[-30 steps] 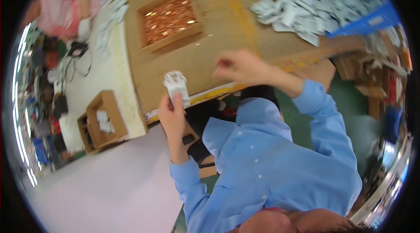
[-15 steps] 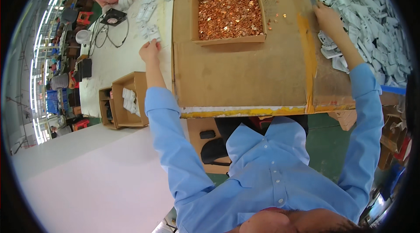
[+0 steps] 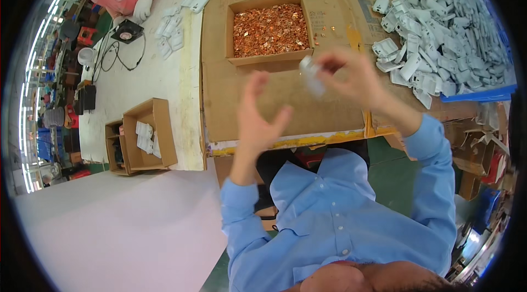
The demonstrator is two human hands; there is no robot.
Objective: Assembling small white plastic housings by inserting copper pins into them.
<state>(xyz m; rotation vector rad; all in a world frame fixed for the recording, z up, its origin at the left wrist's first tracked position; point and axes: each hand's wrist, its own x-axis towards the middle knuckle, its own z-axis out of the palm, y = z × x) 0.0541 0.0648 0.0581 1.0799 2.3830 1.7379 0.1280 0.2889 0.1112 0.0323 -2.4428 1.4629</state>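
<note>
Between the fingers of my right hand [image 3: 351, 75] is a white plastic housing [image 3: 312, 77], blurred by motion, held over the cardboard table top just in front of the box of copper pieces. My left hand [image 3: 259, 119] is empty, its thumb and fingers spread, a short way left of that housing. Beyond both hands stands a shallow cardboard box [image 3: 269, 59] filled with small shiny copper-coloured metal pieces [image 3: 269, 31]. To the right lies a large heap of white plastic housings [image 3: 439, 34].
Several white housings [image 3: 170, 31] lie on the white table at left, near a small black fan [image 3: 127, 31] with a cable. Smaller cardboard boxes [image 3: 164, 133] sit at that table's near edge. Another person in pink, wearing a white glove [image 3: 143, 8], works at the far left.
My left hand has let go of a housing on the left table and moved right, opening. My right hand has come from the heap to the middle with a housing. The view has shifted slightly.
</note>
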